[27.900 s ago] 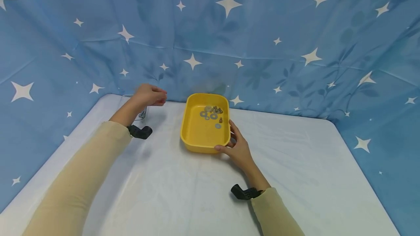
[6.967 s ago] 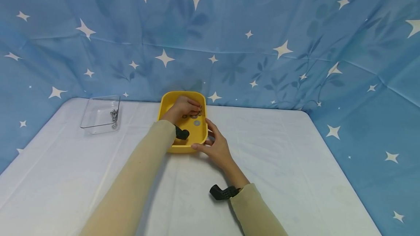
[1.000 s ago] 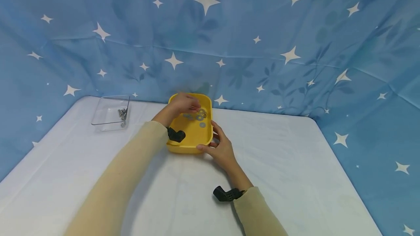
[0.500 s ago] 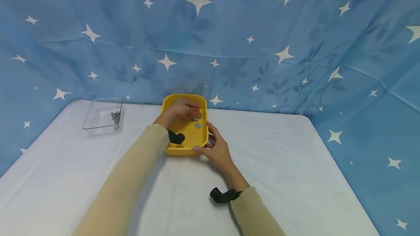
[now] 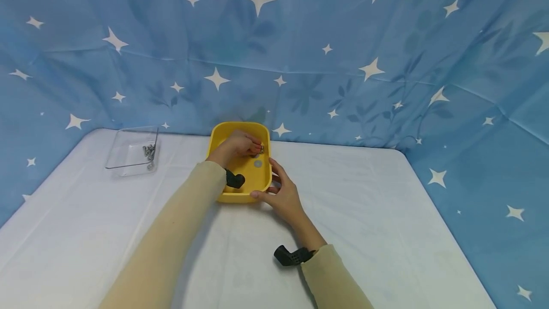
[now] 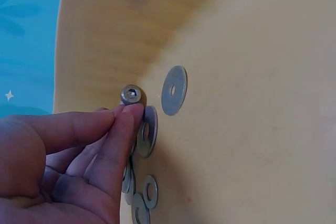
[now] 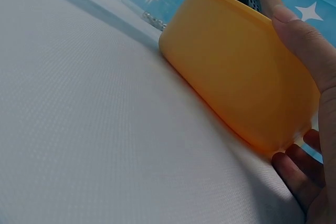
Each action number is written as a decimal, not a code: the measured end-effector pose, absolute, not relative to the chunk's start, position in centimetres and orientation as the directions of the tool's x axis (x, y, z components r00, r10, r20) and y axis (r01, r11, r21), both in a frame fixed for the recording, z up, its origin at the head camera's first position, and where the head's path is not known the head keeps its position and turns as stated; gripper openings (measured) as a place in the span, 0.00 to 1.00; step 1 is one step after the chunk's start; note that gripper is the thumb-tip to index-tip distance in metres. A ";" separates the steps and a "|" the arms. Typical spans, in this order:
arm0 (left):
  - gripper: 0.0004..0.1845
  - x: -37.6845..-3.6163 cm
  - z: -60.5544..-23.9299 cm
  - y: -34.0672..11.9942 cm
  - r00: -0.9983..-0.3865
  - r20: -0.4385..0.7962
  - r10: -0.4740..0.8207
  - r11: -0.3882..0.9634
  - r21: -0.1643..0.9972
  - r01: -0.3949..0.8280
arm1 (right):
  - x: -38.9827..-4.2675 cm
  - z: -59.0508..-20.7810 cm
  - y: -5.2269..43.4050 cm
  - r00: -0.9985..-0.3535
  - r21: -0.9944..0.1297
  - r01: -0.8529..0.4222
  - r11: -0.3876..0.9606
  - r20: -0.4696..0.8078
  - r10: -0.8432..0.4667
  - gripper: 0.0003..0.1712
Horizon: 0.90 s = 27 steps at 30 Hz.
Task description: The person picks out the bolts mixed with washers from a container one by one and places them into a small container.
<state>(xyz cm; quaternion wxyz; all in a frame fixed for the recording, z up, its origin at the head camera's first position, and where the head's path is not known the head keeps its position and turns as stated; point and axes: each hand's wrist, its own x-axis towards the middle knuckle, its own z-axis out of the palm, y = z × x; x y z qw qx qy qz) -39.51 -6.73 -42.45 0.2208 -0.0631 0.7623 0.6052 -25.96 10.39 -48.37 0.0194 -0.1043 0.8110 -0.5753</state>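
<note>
My left hand (image 5: 241, 144) reaches into the yellow tray (image 5: 240, 198). In the left wrist view, the left thumb and fingertips (image 6: 124, 109) come together at a socket-head bolt (image 6: 130, 94), pinching it near the tray wall. A flat washer (image 6: 174, 91) lies just beyond it, and several more washers (image 6: 150, 191) lie under and beside the fingers. My right hand (image 5: 283, 198) grips the tray's near right corner, with the thumb (image 7: 302, 38) on the rim and the other fingers against the side, low down.
A clear plastic box (image 5: 124, 163) stands at the back left of the white table (image 5: 351, 223), with several bolts (image 5: 149, 150) at its right side. A blue star-patterned cloth (image 5: 326, 23) hangs right behind the tray.
Over the last second my left hand has lowered to the bolt in the tray. The right hand keeps its grip. Since the oldest frame, fewer bolts show in the tray.
</note>
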 end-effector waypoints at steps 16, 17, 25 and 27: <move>0.16 -38.9 -42.8 -6.4 -0.937 -0.328 0.119 0.342 0.900 -0.272 | -26.1 -48.5 10.5 -0.972 -0.934 -0.172 0.313 0.110 -0.206 0.55; 0.16 -38.9 -42.9 -6.4 -0.939 -0.326 0.113 0.340 0.901 -0.271 | -26.1 -48.5 10.5 -0.972 -0.935 -0.172 0.309 0.110 -0.208 0.55; 0.14 -38.9 -43.2 -6.2 -0.946 -0.313 0.090 0.338 0.903 -0.267 | -25.9 -48.4 10.4 -0.974 -0.939 -0.162 0.305 0.101 -0.205 0.55; 0.14 -38.9 -43.2 -6.2 -0.947 -0.309 0.084 0.320 0.909 -0.268 | -25.9 -48.4 10.4 -0.975 -0.939 -0.158 0.305 0.099 -0.200 0.55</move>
